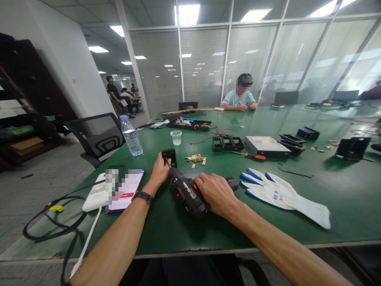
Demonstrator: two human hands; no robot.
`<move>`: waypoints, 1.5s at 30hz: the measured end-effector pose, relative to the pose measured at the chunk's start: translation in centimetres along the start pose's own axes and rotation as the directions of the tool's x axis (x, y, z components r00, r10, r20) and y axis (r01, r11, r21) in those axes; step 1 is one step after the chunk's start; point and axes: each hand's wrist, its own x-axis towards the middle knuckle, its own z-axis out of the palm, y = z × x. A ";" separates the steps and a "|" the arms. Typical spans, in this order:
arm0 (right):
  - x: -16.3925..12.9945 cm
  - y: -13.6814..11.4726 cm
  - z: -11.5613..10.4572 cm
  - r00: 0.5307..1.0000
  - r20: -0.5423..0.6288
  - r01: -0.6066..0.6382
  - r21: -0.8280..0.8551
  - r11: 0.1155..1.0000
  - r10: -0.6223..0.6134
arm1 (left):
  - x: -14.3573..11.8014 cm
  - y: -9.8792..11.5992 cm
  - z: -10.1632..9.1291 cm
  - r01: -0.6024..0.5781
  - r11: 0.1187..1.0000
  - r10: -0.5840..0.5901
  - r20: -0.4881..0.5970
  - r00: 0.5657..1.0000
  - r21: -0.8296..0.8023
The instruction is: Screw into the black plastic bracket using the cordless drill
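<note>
1. Right hand (216, 193) is wrapped around the black cordless drill (187, 192), which lies near the desk's (342, 206) front edge.
2. The drill's long axis points away and left, nose at the small black part (169, 157).
3. Left hand (160, 171) pinches that part, looks like thumb and fingers, upright just beyond the drill tip.
4. So the part sits straight ahead of the bit, the left hand nearer it.
</note>
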 end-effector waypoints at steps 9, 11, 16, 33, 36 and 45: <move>0.0 0.1 0.1 1.000 -0.006 0.003 0.011 1.000 -0.003 | 0.0 0.0 0.0 0.011 1.000 -0.011 -0.001 1.000 0.008; 0.0 0.1 0.1 1.000 -0.002 0.004 0.007 1.000 -0.004 | 0.0 0.1 -0.1 0.013 1.000 -0.013 0.004 1.000 0.012; 0.1 0.0 0.0 1.000 0.015 -0.005 0.003 1.000 0.005 | 0.0 0.0 0.0 0.013 1.000 -0.013 0.000 1.000 0.008; 0.1 0.1 0.3 1.000 -0.010 0.008 0.010 1.000 -0.008 | 0.1 -0.2 0.0 0.018 1.000 -0.018 0.003 1.000 0.016; 0.0 0.0 0.3 1.000 -0.016 0.007 0.010 1.000 -0.007 | 0.1 -0.2 0.0 0.019 1.000 -0.019 -0.001 1.000 0.008; 0.1 0.2 0.4 1.000 -0.029 0.008 -0.001 1.000 -0.008 | 0.1 0.0 0.0 0.014 0.999 -0.014 0.000 1.000 0.030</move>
